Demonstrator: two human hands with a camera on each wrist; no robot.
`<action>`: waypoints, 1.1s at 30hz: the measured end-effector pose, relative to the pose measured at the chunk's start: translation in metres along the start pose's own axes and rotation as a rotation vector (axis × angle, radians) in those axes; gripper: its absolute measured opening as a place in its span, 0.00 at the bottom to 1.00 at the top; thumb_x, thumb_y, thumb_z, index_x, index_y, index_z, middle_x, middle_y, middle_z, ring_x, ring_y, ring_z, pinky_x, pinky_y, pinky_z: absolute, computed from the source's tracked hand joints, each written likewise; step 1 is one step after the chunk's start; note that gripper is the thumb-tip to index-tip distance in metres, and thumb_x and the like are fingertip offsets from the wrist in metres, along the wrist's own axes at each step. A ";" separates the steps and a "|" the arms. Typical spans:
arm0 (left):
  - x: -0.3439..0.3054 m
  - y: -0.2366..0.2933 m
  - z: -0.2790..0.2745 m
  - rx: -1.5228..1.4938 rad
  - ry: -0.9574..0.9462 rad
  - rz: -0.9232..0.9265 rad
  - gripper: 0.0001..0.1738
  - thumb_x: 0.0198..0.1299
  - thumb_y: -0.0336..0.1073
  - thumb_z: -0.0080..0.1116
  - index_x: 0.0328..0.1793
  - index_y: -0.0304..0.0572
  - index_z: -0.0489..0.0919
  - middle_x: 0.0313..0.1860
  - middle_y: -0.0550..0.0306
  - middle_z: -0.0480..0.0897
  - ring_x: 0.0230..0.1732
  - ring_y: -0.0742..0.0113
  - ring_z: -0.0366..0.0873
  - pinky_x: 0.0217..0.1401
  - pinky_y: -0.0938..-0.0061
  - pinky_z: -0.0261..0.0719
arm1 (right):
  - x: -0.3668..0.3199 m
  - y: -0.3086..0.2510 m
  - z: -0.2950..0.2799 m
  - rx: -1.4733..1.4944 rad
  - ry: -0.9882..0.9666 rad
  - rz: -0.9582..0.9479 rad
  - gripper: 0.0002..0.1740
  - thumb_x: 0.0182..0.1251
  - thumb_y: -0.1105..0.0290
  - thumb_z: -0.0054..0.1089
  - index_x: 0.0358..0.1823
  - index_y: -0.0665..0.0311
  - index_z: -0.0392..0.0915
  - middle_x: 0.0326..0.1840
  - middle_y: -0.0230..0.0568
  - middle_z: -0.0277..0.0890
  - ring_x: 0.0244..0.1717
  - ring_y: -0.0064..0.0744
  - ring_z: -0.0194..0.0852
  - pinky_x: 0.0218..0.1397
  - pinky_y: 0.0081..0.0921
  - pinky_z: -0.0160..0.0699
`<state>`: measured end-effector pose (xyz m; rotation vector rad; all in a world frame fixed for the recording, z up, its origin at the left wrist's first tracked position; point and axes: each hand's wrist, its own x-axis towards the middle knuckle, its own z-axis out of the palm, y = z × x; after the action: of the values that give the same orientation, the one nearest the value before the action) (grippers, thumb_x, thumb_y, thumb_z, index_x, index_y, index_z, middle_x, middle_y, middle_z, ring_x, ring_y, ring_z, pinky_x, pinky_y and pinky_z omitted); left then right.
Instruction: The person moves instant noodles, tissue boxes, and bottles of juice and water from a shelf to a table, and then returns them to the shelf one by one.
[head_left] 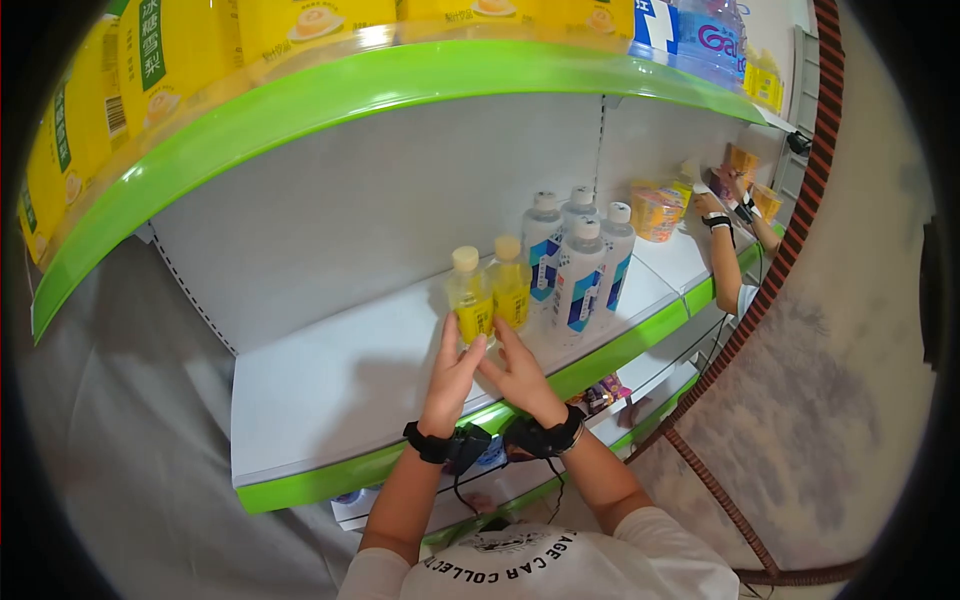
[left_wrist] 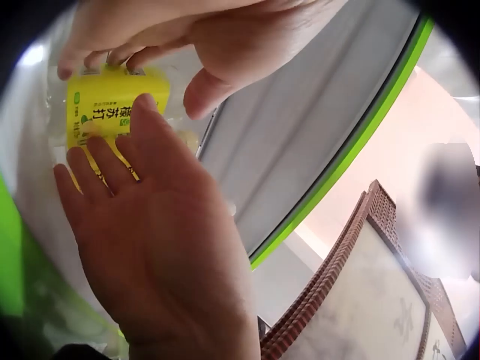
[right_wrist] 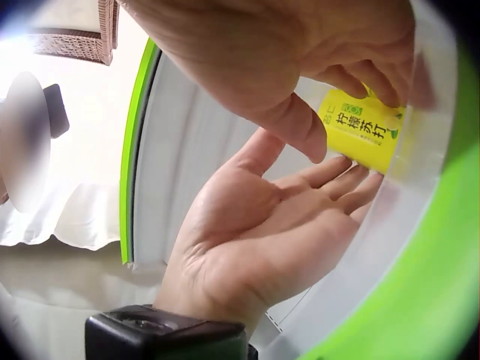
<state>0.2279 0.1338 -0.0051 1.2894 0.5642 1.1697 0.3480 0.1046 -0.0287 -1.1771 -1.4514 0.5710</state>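
Two hands meet on one yellow bottle (head_left: 470,305) that stands upright on the white shelf (head_left: 330,390), a little way back from its green edge (head_left: 300,487). The left hand (head_left: 452,372) lies flat, its straight fingers (left_wrist: 112,161) against the bottle's left side, low on the yellow label. The right hand (head_left: 517,372) comes in from the other side; in the wrist views its bent fingers (left_wrist: 97,56) curl over the label while the thumb stands off the bottle. The hands are close together, the bottle between them.

A second bottle (head_left: 511,285), also yellow, stands just beside the first, on its right and slightly further back. Next come four white bottles (head_left: 580,265) with blue labels, packed together. The upper shelf (head_left: 400,75) carries yellow packs. Far right, another person's arm (head_left: 725,260) reaches into the next bay.
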 end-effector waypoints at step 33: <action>-0.116 0.052 -0.027 0.119 -0.230 0.251 0.41 0.56 0.25 0.55 0.74 0.32 0.49 0.73 0.48 0.53 0.72 0.57 0.54 0.72 0.61 0.54 | -0.107 -0.101 0.020 0.008 0.140 -0.190 0.43 0.57 0.76 0.58 0.73 0.67 0.45 0.73 0.57 0.46 0.74 0.52 0.44 0.73 0.36 0.48</action>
<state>0.1441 0.0347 0.0057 1.6083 0.3119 1.1837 0.2819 -0.0234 0.0051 -1.0383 -1.4204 0.3558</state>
